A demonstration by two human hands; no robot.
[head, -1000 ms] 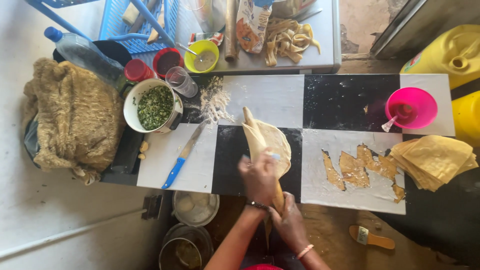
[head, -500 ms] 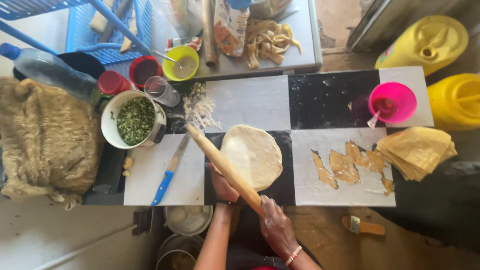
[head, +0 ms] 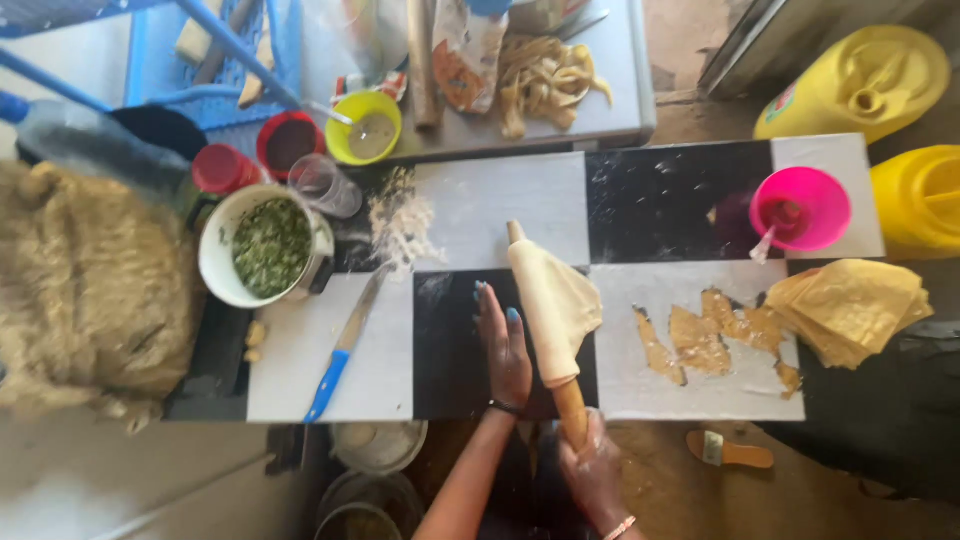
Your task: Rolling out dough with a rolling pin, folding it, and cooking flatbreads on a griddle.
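Note:
A wooden rolling pin lies across the black and white checkered board, with a thin sheet of pale dough wrapped around it and hanging off its right side. My right hand grips the pin's near handle at the board's front edge. My left hand rests flat, fingers apart, on the black square just left of the wrapped dough. The pin's far tip points away from me.
A blue-handled knife lies left of my hands. A white bowl of chopped greens, cups and a bottle stand at the left. Folded pastry sheets, dough scraps, a pink bowl and yellow jerrycans are at the right.
The flat round dough has been rolled up onto the pin. The pin swung from a diagonal to nearly lengthwise, and my left hand came off it onto the board.

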